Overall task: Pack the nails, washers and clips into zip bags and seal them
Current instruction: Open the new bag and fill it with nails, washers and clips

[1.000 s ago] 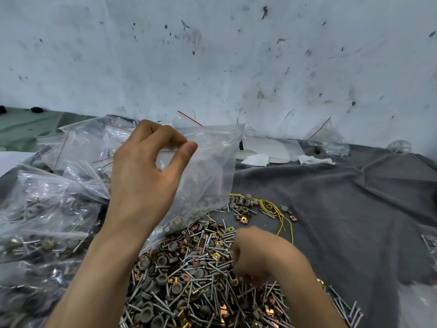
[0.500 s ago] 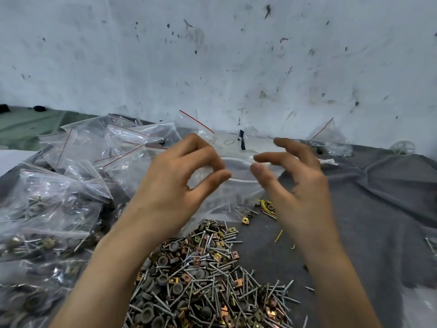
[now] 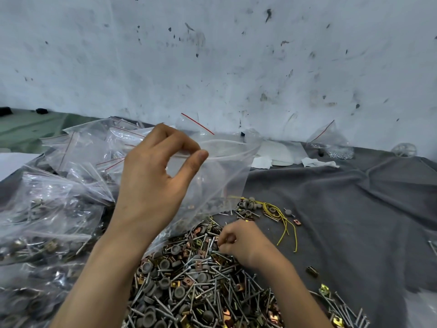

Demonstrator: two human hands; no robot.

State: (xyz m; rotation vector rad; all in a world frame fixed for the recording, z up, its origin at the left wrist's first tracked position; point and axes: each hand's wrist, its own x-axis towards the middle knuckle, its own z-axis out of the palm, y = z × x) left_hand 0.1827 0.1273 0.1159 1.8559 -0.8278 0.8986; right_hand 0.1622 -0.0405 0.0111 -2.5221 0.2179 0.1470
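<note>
Across the grey cloth [image 3: 354, 221], filled zip bags [image 3: 47, 221] of nails, washers and clips crowd the frame's left, and the loose heap [image 3: 189, 292] of the same lies bottom centre. The clear zip bag [image 3: 222, 171] hangs mid-frame above it, mouth open, its lip pinched by the left hand [image 3: 153, 183]. The right hand [image 3: 238, 240], up at that mouth a moment ago, has dropped onto the heap, fingers curled among nails; whether they grip any I can't tell.

One left hand [image 3: 153, 185] and one right hand [image 3: 238, 242] are working at one heap [image 3: 201, 287] of countless nails, washers and clips, with one zip bag [image 3: 222, 176] hanging above it, one yellow wire tangle [image 3: 276, 211] lying just beyond it and two paper scraps [image 3: 261, 162] [image 3: 316, 162] lying farther beyond.
</note>
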